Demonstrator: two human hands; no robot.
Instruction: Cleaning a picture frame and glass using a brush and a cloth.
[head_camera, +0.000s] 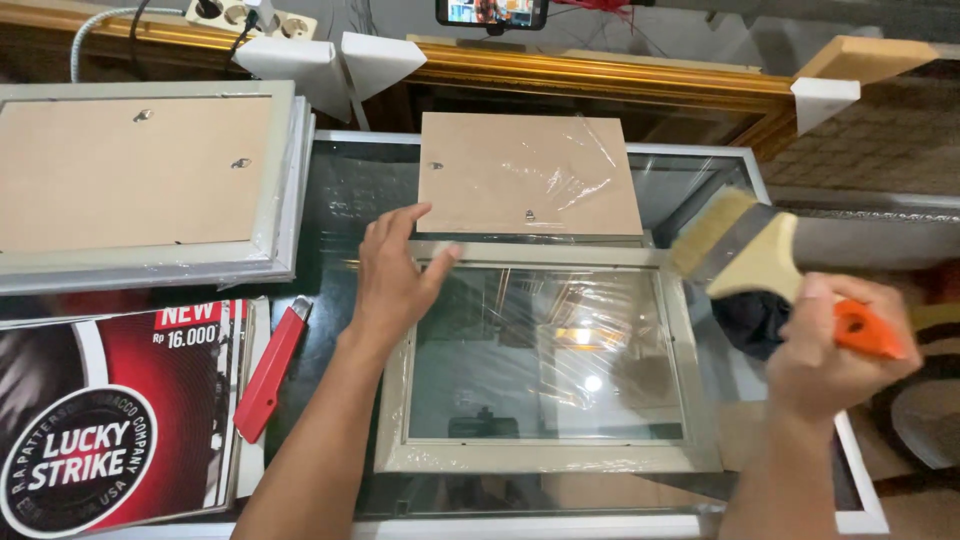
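Note:
A pale grey picture frame (545, 458) with a glass pane lies flat on a glass-topped table. My left hand (392, 278) rests open on the frame's upper left corner, fingers spread. My right hand (835, 345) grips the orange handle of a wide paintbrush (745, 250), whose pale bristles hover at the frame's upper right corner. A brown backing board (530, 175) wrapped in clear film lies just beyond the frame.
A stack of frames (140, 180) lies face down at the left. A red utility knife (270, 372) sits beside a red and black poster (110, 410). A dark cloth (750, 322) lies under the brush. A gold moulding (600, 72) runs along the back.

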